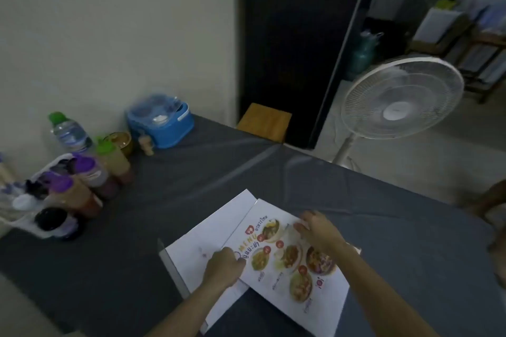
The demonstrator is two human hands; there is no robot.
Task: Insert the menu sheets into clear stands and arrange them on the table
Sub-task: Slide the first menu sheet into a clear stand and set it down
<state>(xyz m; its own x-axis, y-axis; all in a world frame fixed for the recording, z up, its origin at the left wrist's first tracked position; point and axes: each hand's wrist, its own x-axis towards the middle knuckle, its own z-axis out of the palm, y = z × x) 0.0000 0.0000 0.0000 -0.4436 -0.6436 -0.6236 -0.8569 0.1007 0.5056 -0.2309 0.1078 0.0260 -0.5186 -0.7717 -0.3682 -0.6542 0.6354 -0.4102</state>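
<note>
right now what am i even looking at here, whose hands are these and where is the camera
This is one picture from a camera worn on a person's head, looking forward and down, so the two bare arms coming in from the bottom belong to the wearer. There is no robot. The left hand and the right hand both grip a printed menu sheet with food photos, which lies over a plain white sheet on a table with a dark grey cloth. It is too blurred to tell whether a clear stand is around the sheet. Along the left edge stand sauce bottles, a water bottle and a blue lidded container. A white fan stands on the floor beyond.
</note>
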